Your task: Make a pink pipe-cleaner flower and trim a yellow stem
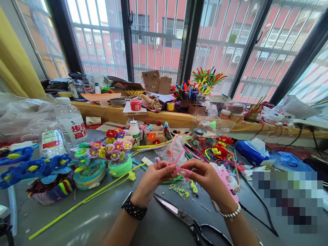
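Pink pipe cleaners (176, 155) are held up between both hands above the table, some strands rising upward and others bent across. My left hand (160, 172) pinches them where they meet. The fingers of my right hand (202, 171) close on the bent strands at the right. Below the hands lie black-handled scissors (183, 217), their blades pointing up and left. Small green clippings (178, 190) are scattered just beyond the scissors. Beside my right wrist is a pink glue gun (225, 181) with a black cord, partly hidden by my hand.
At left stand pipe-cleaner flower baskets (89, 176) and a large plastic bottle (69, 123). A long yellow pipe cleaner (84, 201) crosses the grey table. A blue tissue pack (251, 152) sits at right. Cups and bunches of coloured pipe cleaners (188, 92) line the windowsill.
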A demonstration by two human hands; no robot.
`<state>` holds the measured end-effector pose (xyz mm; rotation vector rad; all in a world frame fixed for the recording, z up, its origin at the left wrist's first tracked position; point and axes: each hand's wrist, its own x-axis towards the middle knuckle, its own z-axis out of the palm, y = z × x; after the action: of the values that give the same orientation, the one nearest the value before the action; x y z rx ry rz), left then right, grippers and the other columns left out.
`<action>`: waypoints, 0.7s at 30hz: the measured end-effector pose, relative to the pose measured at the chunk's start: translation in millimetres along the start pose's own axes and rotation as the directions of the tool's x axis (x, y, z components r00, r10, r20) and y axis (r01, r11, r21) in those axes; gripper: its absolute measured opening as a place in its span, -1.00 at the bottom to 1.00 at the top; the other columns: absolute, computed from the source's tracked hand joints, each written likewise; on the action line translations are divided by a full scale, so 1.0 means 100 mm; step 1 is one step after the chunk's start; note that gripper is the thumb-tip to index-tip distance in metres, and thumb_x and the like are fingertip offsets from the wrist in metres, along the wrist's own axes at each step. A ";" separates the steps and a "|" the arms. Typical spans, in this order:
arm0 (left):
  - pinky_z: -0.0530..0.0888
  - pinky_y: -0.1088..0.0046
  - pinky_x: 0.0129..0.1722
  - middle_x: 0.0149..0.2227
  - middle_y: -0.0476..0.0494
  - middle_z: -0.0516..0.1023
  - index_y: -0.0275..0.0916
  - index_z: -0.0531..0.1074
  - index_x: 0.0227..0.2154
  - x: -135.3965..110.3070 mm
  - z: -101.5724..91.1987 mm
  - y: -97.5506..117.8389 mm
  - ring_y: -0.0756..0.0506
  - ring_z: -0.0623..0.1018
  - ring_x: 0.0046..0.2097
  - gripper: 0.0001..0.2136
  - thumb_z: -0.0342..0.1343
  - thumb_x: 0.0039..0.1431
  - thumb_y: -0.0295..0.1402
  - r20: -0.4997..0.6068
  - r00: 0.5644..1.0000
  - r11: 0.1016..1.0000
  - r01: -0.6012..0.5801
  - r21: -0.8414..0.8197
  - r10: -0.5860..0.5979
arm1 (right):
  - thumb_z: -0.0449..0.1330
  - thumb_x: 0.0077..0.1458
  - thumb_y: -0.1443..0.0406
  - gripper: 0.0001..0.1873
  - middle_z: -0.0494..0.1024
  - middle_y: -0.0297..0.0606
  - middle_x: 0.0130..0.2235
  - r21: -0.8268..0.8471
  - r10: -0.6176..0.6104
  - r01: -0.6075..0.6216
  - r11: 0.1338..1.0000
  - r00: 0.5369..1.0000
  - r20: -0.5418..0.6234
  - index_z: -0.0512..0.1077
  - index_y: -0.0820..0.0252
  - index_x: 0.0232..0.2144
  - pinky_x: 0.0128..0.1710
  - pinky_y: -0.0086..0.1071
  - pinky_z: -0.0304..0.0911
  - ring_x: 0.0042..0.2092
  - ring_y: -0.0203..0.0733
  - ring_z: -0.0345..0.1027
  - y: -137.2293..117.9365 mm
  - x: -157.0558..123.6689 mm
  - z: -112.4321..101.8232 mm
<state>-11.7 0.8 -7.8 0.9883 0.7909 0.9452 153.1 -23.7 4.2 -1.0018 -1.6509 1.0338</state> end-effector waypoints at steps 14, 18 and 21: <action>0.31 0.54 -0.54 -0.65 -0.06 0.48 -0.31 0.37 -0.68 -0.07 0.09 0.01 0.02 0.41 -0.58 -0.82 0.17 -0.20 -0.29 0.216 0.976 0.971 -0.066 0.230 0.015 | 0.18 -0.14 0.21 -0.79 0.24 -0.45 -0.63 0.340 0.190 -0.145 0.929 0.976 -0.104 0.33 0.26 -0.61 -0.59 -0.52 -0.04 -0.59 -0.44 0.02 0.19 0.04 0.12; 0.32 0.57 -0.52 -0.63 -0.05 0.47 -0.33 0.37 -0.67 -0.05 0.09 -0.02 0.05 0.41 -0.57 -0.81 0.16 -0.19 -0.30 0.122 0.992 0.993 -0.038 0.108 0.025 | 0.15 -0.11 0.19 -0.79 0.31 -0.41 -0.59 0.326 0.191 -0.123 0.937 0.963 -0.188 0.37 0.25 -0.55 -0.54 -0.51 0.03 -0.55 -0.40 0.11 0.26 0.07 0.14; 0.34 0.59 -0.47 -0.59 -0.04 0.47 -0.33 0.39 -0.63 -0.02 0.07 -0.04 0.06 0.43 -0.52 -0.83 0.17 -0.18 -0.30 -0.017 0.999 0.998 -0.038 -0.054 0.037 | 0.20 -0.17 0.20 -0.78 0.41 -0.32 -0.44 0.224 0.136 -0.080 0.971 0.959 -0.247 0.41 0.22 -0.44 -0.45 -0.47 0.11 -0.42 -0.30 0.22 0.22 0.07 0.11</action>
<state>-5.2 -3.9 -8.8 0.9523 0.7585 1.0031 144.5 -12.8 -17.0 -1.0459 -1.2549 1.0749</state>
